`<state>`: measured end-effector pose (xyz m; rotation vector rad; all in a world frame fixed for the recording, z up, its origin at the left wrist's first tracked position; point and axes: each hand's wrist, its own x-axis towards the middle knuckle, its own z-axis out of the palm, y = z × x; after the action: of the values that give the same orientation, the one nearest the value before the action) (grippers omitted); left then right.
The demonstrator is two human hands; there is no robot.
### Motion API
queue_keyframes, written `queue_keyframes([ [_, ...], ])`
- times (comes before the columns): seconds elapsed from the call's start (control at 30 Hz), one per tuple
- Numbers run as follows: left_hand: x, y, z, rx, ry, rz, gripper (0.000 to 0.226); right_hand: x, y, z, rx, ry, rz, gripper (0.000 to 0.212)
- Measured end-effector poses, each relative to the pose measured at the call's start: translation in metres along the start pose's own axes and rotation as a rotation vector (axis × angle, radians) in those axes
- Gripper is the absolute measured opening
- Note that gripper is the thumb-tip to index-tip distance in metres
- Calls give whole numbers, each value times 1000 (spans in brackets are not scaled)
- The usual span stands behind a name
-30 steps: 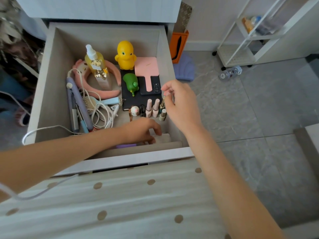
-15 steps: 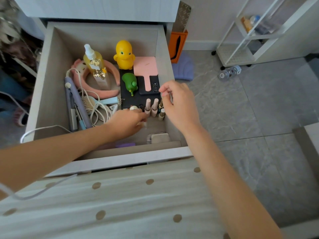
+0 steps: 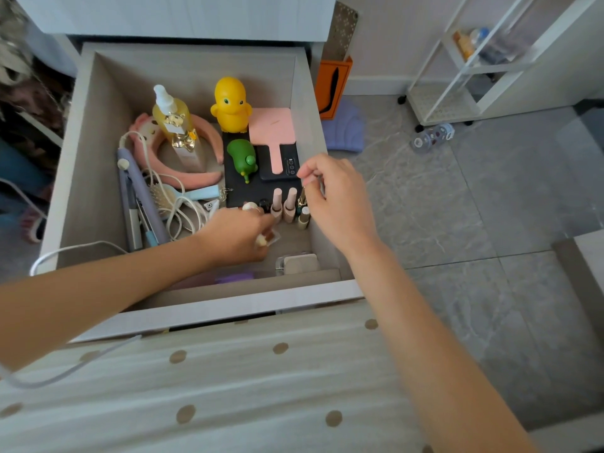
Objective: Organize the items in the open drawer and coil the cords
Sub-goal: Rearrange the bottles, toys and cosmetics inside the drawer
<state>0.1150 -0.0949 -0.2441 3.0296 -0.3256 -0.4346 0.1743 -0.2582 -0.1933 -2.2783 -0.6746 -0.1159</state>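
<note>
1. Now the left hand point(image 3: 240, 235) reaches into the open drawer point(image 3: 94, 165), its grip curled round a small pale item point(image 3: 261, 240).
2. Right hand point(image 3: 338, 201) hovers beside the polish bottles point(image 3: 283, 204), grip pinched; whether it holds anything is unclear.
3. White cord point(image 3: 186, 212) lies tangled in the drawer.

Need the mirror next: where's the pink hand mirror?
Head view: pink hand mirror at the back right of the drawer, beside the yellow duck, handle over the phone.

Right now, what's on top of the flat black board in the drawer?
A green plastic duck, a dark phone, and a pink square hand mirror lying across the phone. Anything beneath them is covered.
</note>
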Motion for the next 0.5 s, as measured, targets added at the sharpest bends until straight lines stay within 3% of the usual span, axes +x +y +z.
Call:
queue_keyframes([
  [0.07,-3,0,-7,-313,78,-61,24,1,1,0,13,3,6,18],
  [0.13,-5,4,-15,-456,62,-31,23,1,2,-1,27,7,19,18],
  [0.23,-5,18,-24,-378,30,78,20,1,1,-2,33,-5,35,19],
  [0.37,3,31,-30,-354,-18,95,22,1,0,-2,38,-10,37,20],
  [0.5,9,38,-22,-500,-170,63,21,1,1,-2,39,-13,39,20],
])
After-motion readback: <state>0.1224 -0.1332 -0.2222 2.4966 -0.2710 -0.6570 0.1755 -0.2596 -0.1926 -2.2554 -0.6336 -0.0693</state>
